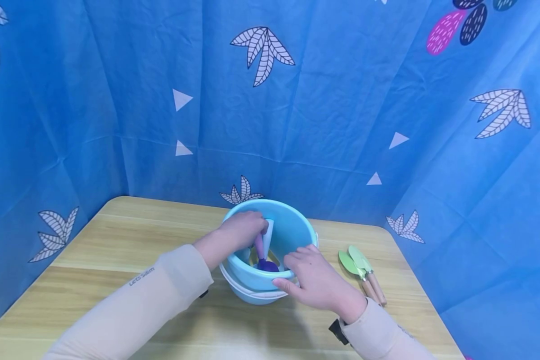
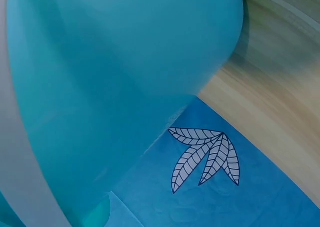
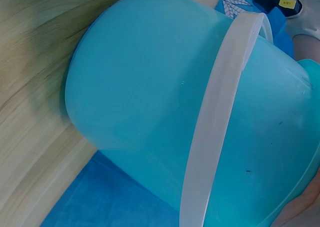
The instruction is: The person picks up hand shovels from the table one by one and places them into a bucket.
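A light blue bucket (image 1: 297, 220) with a white handle (image 1: 256, 294) stands on the table. My left hand (image 1: 247, 226) reaches down inside it, fingers curled at the top of a purple toy shovel (image 1: 259, 246) whose dark purple scoop points down. Right beside the shovel, a light blue handle (image 1: 268, 232) leans upward. My right hand (image 1: 317, 280) grips the near right rim, thumb outside and fingers over the edge. The bucket's side (image 2: 125, 62) fills much of the left wrist view; its outer wall (image 3: 145, 82) and white handle dominate the right wrist view.
Two small green trowels (image 1: 362, 265) with wooden grips lie side by side on the wooden table (image 1: 162, 225), right of the bucket. A blue patterned curtain (image 1: 252, 125) hangs close behind the table and along its sides.
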Tool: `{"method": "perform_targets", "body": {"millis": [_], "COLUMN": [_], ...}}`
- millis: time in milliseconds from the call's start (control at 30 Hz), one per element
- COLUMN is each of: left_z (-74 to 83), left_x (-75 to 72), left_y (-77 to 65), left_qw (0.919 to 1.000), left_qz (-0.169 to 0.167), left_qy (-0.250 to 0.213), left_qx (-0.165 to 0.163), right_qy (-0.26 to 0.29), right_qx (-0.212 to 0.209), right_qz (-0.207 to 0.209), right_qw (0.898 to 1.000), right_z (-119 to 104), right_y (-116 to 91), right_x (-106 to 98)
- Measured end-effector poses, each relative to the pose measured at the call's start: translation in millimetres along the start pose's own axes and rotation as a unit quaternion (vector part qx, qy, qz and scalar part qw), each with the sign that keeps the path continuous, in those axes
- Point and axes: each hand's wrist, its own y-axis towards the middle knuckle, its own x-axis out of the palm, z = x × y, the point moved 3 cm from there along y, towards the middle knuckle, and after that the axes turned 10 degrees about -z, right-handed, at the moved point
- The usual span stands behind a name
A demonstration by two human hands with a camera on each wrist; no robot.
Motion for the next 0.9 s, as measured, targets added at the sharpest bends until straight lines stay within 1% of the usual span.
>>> {"method": "perform_targets", "body": {"millis": [100,333,600,700,900], "left_z": [0.6,0.4,0.3,1.7,-0.1], "left_x": [0.3,0.4,-3.5,-5.6,-7.3], "left_y": [-0.6,-0.5,-2.8,-6.0,-14.1], "left_qw": [0.9999,0.9998,0.9980,0.9975,0.9966], "left_qz": [0.006,0.019,0.043,0.051,0.069], "left_qy": [0.008,0.012,0.044,0.045,0.027], "left_qx": [-0.002,0.002,0.012,0.021,0.036], "right_qy": [0.000,-0.002,0.004,0.004,0.004], "right_qx": [-0.003,-0.006,-0.002,-0.001,0.000], "right_qz": [0.002,0.008,0.002,0.000,-0.001], "right_qw": [1.000,1.000,1.000,1.000,1.000], "right_z": [0.7,2.3,3.0,2.9,3.0], "right_y": [0.4,0.1,0.4,0.5,0.3], "right_x": [0.4,1.8,1.2,1.3,0.8]}}
